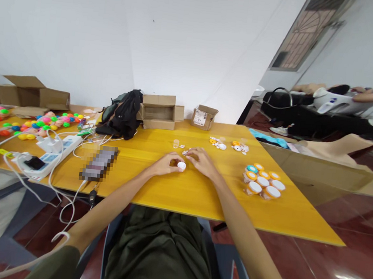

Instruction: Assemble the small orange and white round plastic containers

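My left hand (165,163) is closed around the side of a small white round cup-like part (181,166) held just above the yellow table. Close by, my right hand (201,162) has its fingertips pinched at a small white piece with dark openings (185,152); its exact kind is too small to tell. Just beyond the hands stands a clear plastic cup (176,143). Beside that cup lies another little white piece (182,146).
Several small jars with white-topped orange or teal lids (262,181) are grouped at right. Loose white and orange parts (219,144) lie farther back. Cardboard boxes (158,112), a black bag (122,114), a phone-like device (99,163) and a power strip (56,157) with cables occupy the back and left.
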The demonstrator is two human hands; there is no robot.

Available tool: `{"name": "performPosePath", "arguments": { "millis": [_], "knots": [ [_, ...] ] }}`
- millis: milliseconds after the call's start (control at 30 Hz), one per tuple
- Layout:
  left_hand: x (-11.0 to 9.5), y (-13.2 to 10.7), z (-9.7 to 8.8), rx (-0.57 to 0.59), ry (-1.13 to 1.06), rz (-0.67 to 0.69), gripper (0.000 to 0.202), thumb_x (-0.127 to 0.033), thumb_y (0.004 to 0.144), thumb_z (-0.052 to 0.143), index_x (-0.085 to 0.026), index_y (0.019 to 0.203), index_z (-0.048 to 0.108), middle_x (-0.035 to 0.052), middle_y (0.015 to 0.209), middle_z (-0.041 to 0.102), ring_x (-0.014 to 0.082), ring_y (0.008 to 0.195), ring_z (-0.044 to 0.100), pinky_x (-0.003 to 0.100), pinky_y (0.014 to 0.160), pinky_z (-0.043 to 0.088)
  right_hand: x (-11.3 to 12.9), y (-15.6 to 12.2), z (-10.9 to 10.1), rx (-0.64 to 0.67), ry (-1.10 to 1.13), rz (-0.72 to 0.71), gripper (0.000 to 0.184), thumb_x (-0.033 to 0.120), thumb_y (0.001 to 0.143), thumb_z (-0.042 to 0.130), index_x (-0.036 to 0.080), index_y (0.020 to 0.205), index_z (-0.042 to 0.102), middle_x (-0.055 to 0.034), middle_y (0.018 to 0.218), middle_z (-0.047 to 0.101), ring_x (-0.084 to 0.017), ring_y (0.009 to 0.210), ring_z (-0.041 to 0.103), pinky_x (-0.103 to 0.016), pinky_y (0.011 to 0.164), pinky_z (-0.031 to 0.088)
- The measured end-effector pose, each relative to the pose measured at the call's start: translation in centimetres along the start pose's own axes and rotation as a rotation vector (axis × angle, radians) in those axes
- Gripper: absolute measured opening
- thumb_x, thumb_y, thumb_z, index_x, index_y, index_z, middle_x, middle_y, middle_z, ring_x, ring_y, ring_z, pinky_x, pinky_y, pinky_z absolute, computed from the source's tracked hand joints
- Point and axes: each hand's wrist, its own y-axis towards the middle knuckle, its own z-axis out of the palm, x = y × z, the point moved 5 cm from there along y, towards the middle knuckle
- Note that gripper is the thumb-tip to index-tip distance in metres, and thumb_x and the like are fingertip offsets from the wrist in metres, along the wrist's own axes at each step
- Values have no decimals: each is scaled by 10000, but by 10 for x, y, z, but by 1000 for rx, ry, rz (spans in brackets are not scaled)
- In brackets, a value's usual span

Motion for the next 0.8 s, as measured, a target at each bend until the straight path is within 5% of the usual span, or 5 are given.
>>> {"name": "performPosePath", "arguments": {
  "millis": [800],
  "knots": [
    [-3,0,-1,-25,114,23,161,-269,732,771,-222,884,745,38,953,719,236,1000,617,377,991,456,4,0,1,25,28,-26,105,243,887,639,256,898,743,-63,1001,714,-243,988,655,-435,930,522]
  ]
}}
